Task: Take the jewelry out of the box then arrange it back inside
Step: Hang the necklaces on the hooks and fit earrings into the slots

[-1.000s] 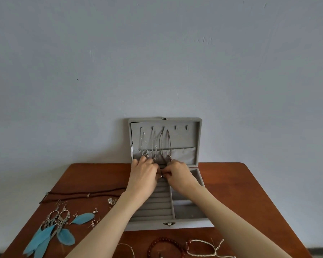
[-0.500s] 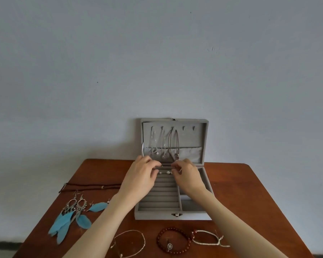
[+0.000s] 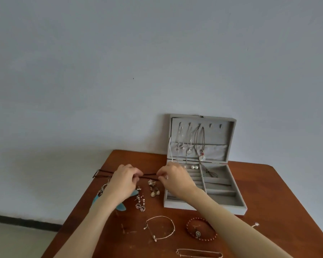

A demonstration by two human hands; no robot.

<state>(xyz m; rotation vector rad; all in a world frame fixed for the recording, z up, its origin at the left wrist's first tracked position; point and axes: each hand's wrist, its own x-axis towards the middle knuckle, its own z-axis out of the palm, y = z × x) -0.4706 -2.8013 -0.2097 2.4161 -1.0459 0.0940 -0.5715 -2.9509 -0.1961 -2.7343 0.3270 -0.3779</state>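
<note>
two hands work over a dark brown cord necklace (image 3: 119, 173) that lies stretched along the far left part of the wooden table (image 3: 268, 192). the left hand (image 3: 126, 181) has its fingers curled down onto the cord, pinching it near the middle, and the right hand (image 3: 172, 176) pinches the same cord just to the right, fingertips bent in tight; a short length of cord runs between the two hands.

the grey jewelry box (image 3: 205, 205) stands open just right of the right hand, its lid upright against the wall. three necklaces (image 3: 189, 140) hang from hooks inside the lid, their pendants resting against the lid's pocket. a pair of pearl earrings (image 3: 194, 167) sits in the far row of the ring rolls, and a thin cord trails into the far right compartment.

near the left forearm lie blue feather earrings (image 3: 120, 206), partly hidden by the arm. between the hands and nearer the camera are several small drop earrings (image 3: 140, 203) and a pale teardrop pair (image 3: 155, 193). along the near edge lie a thin silver bracelet (image 3: 161, 228), a dark red bead bracelet (image 3: 200, 231) and a fine chain bracelet (image 3: 199, 253), all apart from one another and outside the box.
</note>
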